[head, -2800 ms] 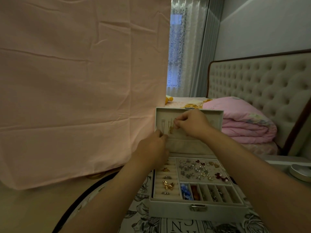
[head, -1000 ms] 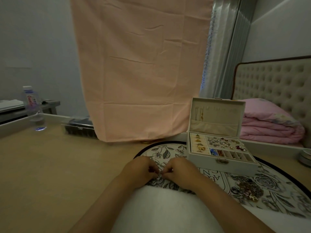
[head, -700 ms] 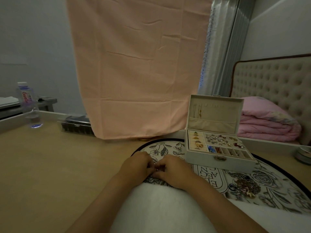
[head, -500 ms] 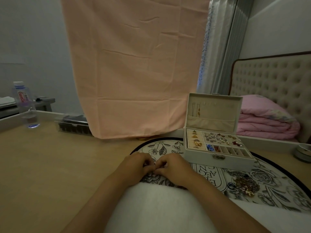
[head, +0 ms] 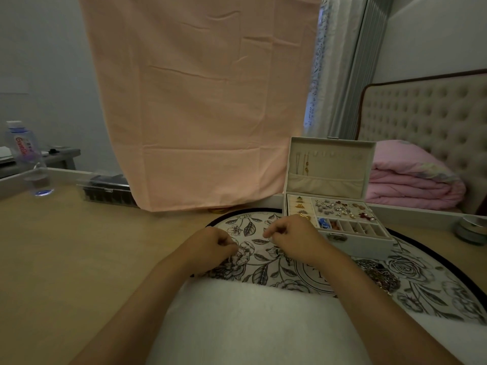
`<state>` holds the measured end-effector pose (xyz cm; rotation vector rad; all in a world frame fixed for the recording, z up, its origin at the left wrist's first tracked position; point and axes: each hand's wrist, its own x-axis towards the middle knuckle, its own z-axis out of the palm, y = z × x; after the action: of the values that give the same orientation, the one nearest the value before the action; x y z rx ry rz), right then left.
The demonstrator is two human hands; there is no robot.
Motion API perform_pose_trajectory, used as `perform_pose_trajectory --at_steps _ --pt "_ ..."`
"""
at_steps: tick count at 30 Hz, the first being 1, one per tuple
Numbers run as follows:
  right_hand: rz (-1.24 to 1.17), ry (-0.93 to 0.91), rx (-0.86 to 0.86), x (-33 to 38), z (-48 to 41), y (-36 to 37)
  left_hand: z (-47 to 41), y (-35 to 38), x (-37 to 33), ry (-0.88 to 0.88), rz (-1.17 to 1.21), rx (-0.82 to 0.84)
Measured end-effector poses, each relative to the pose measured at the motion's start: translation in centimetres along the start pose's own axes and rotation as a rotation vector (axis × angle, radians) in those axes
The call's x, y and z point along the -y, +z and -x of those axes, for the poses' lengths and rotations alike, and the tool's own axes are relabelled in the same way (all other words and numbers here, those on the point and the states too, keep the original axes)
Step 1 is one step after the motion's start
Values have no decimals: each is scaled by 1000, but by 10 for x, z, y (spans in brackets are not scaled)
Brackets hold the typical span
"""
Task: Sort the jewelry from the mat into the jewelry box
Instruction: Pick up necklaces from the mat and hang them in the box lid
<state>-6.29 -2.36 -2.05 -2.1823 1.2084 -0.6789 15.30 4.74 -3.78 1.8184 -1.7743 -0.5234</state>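
Jewelry at your fingertips (head: 270,233): too fine to tell. You are curling both hands into pinches, left hand (head: 210,248) and right hand (head: 297,237) near each other but apart, knuckles up, over the mat (head: 247,225). Likely step: picking up one piece. Jewelry pile (head: 379,276) is lying right of your fingers. The open jewelry box (head: 355,243) is standing just beyond them, so the next move is calling for a short, steady carry.

A pale pink cloth (head: 200,101) hung in front of the grey rear wall (head: 39,61). To its right, pleated grey curtains (head: 347,67) and a lace panel (head: 315,75) admitted dim bluish daylight. A beige tufted headboard (head: 427,119) stood against the white right wall (head: 434,35), with a folded pink quilt (head: 411,180) below it. The tan wooden surface (head: 79,259) extended leftward. Overall illumination was low.
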Motion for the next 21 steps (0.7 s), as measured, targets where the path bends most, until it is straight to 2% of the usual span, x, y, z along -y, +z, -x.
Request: perform_pose_trajectory --at_steps 5,7,9,11,13,18,21 --pt "268 72 243 -3 4 -9 -4 -2 -12 19 216 14" --pt "299 55 257 1 5 -12 -6 -2 -24 54 227 34" --pt "128 30 182 6 6 -15 -8 -3 -39 89 205 55" --pt "-220 24 165 15 8 -20 -13 -6 -53 118 208 84" --pt "-439 16 153 22 10 -30 -20 -11 -67 133 222 94" --pt "-503 54 160 19 12 -68 -41 -23 -96 145 203 102" --pt "-429 92 102 10 5 -92 -53 -29 -111 149 197 135"
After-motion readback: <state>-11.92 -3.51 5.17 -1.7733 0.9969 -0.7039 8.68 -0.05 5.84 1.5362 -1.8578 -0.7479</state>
